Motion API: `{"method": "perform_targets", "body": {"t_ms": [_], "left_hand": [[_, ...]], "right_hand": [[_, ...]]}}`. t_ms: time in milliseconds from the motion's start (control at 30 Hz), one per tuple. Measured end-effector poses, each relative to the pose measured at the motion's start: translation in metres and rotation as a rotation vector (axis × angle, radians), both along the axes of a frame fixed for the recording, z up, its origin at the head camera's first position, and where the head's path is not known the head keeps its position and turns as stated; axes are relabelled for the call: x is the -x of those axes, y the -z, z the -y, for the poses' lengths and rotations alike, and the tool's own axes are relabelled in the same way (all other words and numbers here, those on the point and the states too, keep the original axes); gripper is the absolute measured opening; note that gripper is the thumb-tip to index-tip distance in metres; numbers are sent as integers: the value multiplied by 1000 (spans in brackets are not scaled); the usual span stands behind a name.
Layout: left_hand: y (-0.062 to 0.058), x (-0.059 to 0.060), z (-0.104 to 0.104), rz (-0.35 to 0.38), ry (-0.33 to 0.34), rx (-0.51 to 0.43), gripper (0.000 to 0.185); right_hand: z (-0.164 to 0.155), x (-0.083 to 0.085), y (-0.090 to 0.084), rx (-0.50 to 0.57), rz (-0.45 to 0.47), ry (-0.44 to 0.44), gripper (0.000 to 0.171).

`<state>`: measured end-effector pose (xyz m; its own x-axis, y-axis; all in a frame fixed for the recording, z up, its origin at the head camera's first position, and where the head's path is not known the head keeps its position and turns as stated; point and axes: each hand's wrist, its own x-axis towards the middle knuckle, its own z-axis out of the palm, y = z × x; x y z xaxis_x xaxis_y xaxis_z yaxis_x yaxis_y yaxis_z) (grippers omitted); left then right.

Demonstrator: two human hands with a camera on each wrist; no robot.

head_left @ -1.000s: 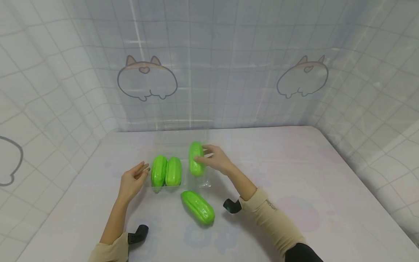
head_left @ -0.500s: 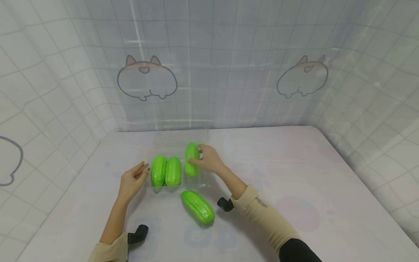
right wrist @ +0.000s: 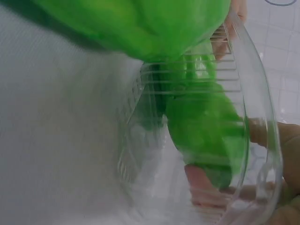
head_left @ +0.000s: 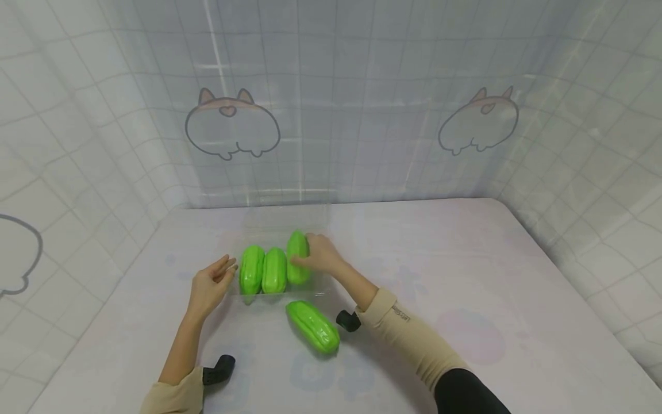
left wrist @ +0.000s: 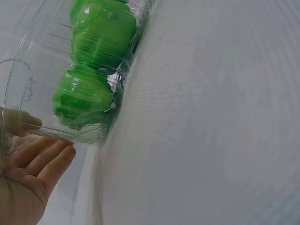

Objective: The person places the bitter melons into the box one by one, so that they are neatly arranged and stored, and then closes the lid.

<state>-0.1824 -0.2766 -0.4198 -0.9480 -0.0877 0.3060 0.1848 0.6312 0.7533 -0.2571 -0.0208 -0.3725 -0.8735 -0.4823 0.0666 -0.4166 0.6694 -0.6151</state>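
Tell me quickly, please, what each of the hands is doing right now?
Left hand: open, straight fingers against the clear container.
Right hand: holding a green gourd inside that container.

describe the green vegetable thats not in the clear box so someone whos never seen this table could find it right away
Start at the clear plastic box near the middle of the pale table, steadied by the left hand. Just in front of its near edge lies the loose green vegetable. Unlike the three in the box, it lies diagonally on the bare table, touched by no hand.
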Motion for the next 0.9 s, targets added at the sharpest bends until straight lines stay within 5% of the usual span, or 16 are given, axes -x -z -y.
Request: {"method": "perform_targets", "body": {"t_ms": [233, 633, 900], "left_hand": [[-1, 1, -1, 7, -5, -4, 43], [-3, 1, 0, 14, 7, -7, 43], [-2, 0, 1, 40, 3, -9, 46]], "right_hand": [[5, -2, 1, -52, 64, -10, 59], [5, -5, -1, -108, 94, -33, 31], [0, -5, -1, -80, 67, -76, 42]]}}
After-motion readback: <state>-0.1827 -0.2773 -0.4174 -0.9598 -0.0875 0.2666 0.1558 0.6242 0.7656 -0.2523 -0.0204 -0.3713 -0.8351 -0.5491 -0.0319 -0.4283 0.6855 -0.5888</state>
